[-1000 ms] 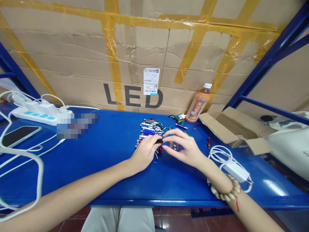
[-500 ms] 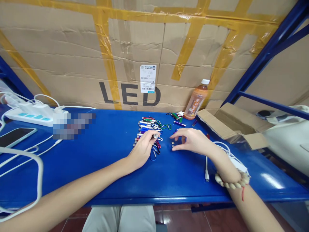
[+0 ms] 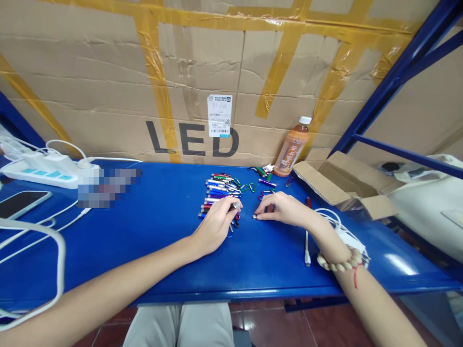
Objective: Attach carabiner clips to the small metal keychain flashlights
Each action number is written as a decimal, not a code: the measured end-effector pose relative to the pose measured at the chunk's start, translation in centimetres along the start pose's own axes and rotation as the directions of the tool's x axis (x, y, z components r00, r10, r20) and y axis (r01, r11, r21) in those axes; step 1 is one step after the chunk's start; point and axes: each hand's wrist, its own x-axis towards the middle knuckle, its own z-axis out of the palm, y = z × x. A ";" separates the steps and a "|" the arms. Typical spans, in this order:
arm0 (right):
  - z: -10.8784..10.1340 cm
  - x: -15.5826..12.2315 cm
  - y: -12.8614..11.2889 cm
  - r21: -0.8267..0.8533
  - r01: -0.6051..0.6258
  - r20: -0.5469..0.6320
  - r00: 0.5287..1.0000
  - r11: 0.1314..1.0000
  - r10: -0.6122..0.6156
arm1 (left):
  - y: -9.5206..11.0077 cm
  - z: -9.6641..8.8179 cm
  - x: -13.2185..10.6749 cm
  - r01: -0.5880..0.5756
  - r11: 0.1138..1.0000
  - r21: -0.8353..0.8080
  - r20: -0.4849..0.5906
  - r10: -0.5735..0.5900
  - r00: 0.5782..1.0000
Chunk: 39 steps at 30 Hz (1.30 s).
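Observation:
On the blue table (image 3: 170, 241) lies a row of several small coloured keychain flashlights (image 3: 219, 188) with carabiner clips. My left hand (image 3: 216, 225) is closed around one small flashlight (image 3: 236, 206), its silver end poking out by the thumb. My right hand (image 3: 284, 209) rests low on the table, fingertips pinched on a tiny silver button-like piece (image 3: 253, 217). More loose flashlights (image 3: 265, 182) lie behind my right hand.
An orange drink bottle (image 3: 292, 147) leans against the taped cardboard wall marked LED. An open cardboard box (image 3: 343, 185) stands at right, a white charger cable (image 3: 333, 226) near my right wrist. A power strip (image 3: 43, 171) and a phone (image 3: 20, 203) lie at left.
My hands came apart. The right hand dropped from the left hand's flashlight to the table and now pinches a tiny silver piece; the left hand lowered, still gripping the flashlight.

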 end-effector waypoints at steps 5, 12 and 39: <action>0.5 0.3 0.2 0.075 -0.039 -0.025 0.999 0.996 0.041 | -0.2 0.1 0.2 -0.014 1.000 -0.008 -0.007 0.014 1.000; 0.6 0.6 -0.7 0.120 -0.043 -0.051 0.997 0.992 0.050 | -0.2 0.2 0.5 0.088 0.993 -0.074 -0.074 -0.093 0.993; 1.1 1.0 -2.8 0.401 0.076 -0.502 0.852 0.913 0.149 | -0.8 -0.1 0.6 0.043 0.999 0.018 -0.148 -0.040 0.988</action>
